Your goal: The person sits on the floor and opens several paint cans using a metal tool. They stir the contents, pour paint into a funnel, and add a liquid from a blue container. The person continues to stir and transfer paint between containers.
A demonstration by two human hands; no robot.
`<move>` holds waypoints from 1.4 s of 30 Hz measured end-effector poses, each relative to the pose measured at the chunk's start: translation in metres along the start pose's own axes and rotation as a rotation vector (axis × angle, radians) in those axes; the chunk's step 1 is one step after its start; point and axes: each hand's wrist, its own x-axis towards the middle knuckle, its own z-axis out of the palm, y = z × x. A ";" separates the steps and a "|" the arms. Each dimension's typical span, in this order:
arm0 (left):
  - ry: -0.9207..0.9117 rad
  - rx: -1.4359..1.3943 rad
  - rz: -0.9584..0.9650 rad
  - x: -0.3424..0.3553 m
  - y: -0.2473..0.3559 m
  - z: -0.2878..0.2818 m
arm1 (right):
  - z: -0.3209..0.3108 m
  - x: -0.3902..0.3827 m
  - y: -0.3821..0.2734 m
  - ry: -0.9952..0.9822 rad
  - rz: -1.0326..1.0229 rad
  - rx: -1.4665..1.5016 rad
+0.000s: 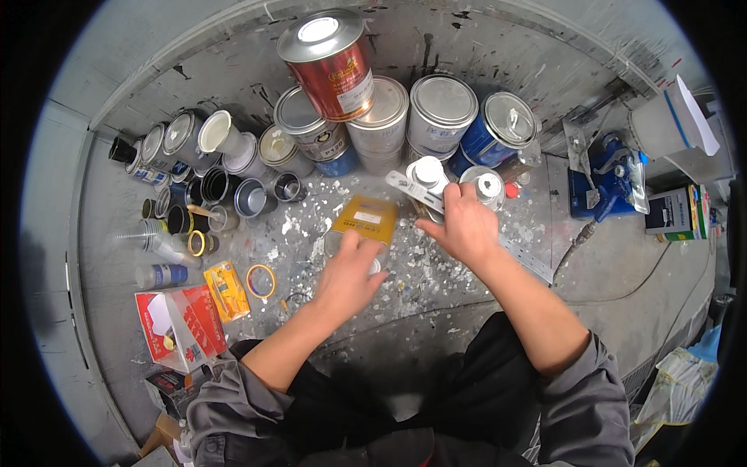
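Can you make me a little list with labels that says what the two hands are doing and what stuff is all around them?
left hand: rests on a clear cup, beside a flat yellow can
right hand: grips a small white-capped can
behind: paint tins, a red can stacked on top
left side: small jars, red box, tape ring
right side: blue tool
floor: grey, paint-speckled

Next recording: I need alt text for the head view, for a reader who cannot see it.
Seen from above, a person's left hand rests on a clear cup beside a yellow rectangular can, while the right hand holds a white-capped container. Paint tins crowd the back of a paint-spattered grey floor.
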 end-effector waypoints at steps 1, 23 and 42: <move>-0.005 0.009 -0.006 0.000 0.002 0.001 | 0.003 0.003 0.000 -0.020 -0.006 -0.009; 0.024 0.108 0.055 -0.007 0.008 -0.017 | -0.016 -0.059 0.010 -0.276 -0.201 -0.150; 0.171 0.008 0.270 0.051 0.045 0.024 | -0.018 -0.017 0.030 0.049 0.026 0.054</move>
